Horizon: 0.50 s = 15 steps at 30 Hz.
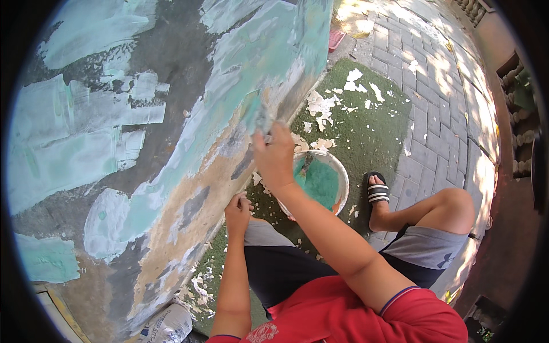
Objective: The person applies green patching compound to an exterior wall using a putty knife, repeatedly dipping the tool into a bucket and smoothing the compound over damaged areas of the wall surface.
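Observation:
My right hand [274, 157] is closed round a putty knife [262, 122], its blade blurred and laid against the wall [194, 137], where pale teal putty is smeared over grey and tan patches. Low by the wall's foot, my left hand [238, 212] is curled closed; whatever its fingers may hold is hidden. Below my right wrist stands a white bucket [345, 182] of teal putty [321, 184], partly covered by my forearm. A tool with a coated handle [306, 164] leans inside the bucket.
Flakes of peeled paint [321, 107] lie scattered over a green mat [374, 128]. Grey paving bricks [423, 154] run along the right. A white printed sack [168, 324] sits at the wall's near end, and a pink tray [336, 40] at its far end. My sandalled foot [377, 197] is beside the bucket.

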{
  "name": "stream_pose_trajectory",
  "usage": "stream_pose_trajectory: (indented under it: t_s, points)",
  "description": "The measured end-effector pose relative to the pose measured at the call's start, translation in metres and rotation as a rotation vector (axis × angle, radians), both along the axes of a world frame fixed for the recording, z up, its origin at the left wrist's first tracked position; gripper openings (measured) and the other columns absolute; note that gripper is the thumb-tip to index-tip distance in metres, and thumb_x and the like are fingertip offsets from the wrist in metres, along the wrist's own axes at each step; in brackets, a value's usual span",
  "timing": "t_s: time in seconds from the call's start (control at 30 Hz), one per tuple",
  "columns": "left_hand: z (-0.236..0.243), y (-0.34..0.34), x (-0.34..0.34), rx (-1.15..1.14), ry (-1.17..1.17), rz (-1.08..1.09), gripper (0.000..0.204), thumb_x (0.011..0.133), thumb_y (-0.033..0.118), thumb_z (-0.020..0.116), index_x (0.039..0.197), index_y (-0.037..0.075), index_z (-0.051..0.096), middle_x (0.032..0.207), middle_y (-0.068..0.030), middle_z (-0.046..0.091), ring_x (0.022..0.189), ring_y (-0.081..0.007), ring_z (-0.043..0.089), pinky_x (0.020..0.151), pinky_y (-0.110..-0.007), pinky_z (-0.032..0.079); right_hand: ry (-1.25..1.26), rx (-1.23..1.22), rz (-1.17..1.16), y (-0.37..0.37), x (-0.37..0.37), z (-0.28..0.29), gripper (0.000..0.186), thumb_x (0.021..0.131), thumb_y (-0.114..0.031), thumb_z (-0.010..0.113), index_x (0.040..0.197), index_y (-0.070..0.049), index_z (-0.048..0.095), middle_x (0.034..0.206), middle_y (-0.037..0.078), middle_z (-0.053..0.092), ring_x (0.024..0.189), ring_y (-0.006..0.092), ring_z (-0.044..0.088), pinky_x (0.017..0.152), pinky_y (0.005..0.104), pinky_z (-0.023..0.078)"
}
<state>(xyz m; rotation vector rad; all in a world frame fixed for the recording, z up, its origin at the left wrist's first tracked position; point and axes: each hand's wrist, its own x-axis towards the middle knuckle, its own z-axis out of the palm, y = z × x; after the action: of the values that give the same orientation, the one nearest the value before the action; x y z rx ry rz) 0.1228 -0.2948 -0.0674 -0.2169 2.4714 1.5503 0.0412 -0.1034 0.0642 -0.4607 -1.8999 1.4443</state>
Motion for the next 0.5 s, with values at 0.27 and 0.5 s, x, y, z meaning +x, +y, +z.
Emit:
stream_pose_trajectory:
  t_s: [0.27, 0.5]
  points:
    - [0.007, 0.017, -0.003, -0.032, -0.007, -0.039, 0.026, 0.099, 0.012, 0.054, 0.115, -0.004, 0.066, 0.078, -0.0087, 0.068, 0.069, -0.0143, 0.067, 0.065, -0.029, 0.052, -0.002, 0.01, 0.109, 0.01, -0.043, 0.003, 0.015, 0.089, -0.01, 0.062, 0.091, 0.005, 0.064, 0.089, 0.018, 0.055, 0.078, 0.0326, 0.058, 0.071, 0.0417, 0.049]
    - [0.005, 0.006, 0.0, -0.076, -0.001, -0.028, 0.026, 0.099, 0.012, 0.053, 0.114, -0.004, 0.067, 0.077, -0.0087, 0.067, 0.067, -0.0144, 0.068, 0.063, -0.029, 0.052, -0.064, -0.054, 0.166, -0.004, 0.005, 0.015, 0.036, 0.09, -0.007, 0.056, 0.121, 0.01, 0.056, 0.101, 0.023, 0.053, 0.088, 0.0393, 0.057, 0.081, 0.0457, 0.048]
